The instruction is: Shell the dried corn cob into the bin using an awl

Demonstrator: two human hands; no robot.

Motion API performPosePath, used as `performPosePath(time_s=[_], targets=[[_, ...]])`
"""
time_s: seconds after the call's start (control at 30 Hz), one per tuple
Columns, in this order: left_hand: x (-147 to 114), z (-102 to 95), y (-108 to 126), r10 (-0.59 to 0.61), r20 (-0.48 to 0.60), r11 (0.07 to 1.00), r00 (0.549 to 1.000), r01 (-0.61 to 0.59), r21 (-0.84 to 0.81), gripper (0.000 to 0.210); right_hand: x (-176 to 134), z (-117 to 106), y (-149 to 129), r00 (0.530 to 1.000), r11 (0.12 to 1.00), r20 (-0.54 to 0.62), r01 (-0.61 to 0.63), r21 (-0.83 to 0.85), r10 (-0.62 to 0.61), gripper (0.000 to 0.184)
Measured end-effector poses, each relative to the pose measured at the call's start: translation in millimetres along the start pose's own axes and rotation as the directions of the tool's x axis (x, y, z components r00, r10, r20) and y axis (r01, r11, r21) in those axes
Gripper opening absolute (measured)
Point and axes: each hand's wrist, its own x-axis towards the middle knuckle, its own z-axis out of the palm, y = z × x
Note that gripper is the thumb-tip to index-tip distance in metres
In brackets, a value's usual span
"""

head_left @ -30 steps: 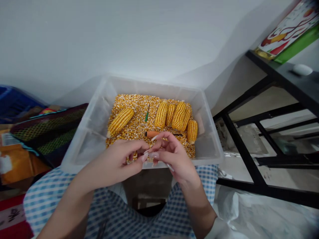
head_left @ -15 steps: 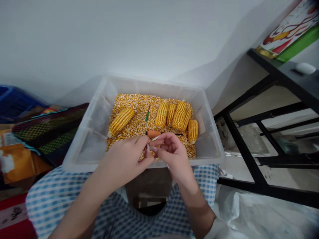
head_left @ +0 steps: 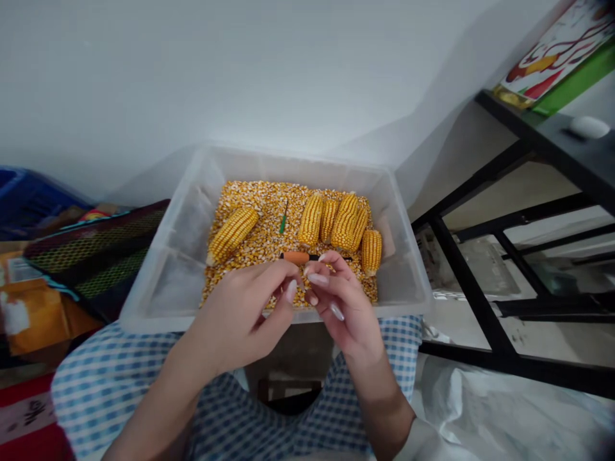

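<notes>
My left hand [head_left: 240,314] hovers over the near side of a clear plastic tub [head_left: 166,256], fingers bent and thumb a little apart. Facing it, my right hand [head_left: 348,304] has loosely curled, spread fingers. I see nothing held in either. Loose corn kernels [head_left: 269,198] cover the tub's floor. Just beyond my fingertips lies a tool with an orange handle [head_left: 295,257] and a dark shaft. A smaller green-handled pick [head_left: 283,223] rests farther back. One corn cob [head_left: 233,234] is at the left, several corn cobs [head_left: 311,221] to the right, and a short cob [head_left: 371,251] by the right wall.
The tub sits across knees in blue checked cloth [head_left: 106,365]. A black metal rack [head_left: 473,294] stands at the right, with a white plastic bag [head_left: 480,410] below. On the left are a dark mesh bag [head_left: 106,256], a blue crate [head_left: 33,202] and orange packaging [head_left: 36,314].
My hands have drawn slightly apart, and the right fingers have spread and turned upward. The cobs and tools lie where they were.
</notes>
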Motion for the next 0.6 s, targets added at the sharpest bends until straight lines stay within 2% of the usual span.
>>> performPosePath(time_s=[0.27, 0.43, 0.6], targets=[[-1.5, 2.7, -4.4, -0.035, 0.007, 0.999, 0.999, 0.035, 0.000, 0.016, 0.7, 0.3, -4.3, 0.999, 0.999, 0.031, 0.003, 0.053, -0.005, 0.010], [-2.0, 2.0, -6.7, -0.047, -0.009, 0.999, 0.999, 0.047, 0.004, 0.017, 2.1, -2.8, -5.8, 0.999, 0.987, -0.021, 0.044, 0.154, -0.041, 0.015], [-0.7, 6.4, -6.7, -0.016, -0.044, 1.000, 0.999, 0.017, 0.025, 0.017, 0.4, -1.5, -7.2, 0.999, 0.969, 0.036, -0.024, 0.244, 0.015, 0.014]])
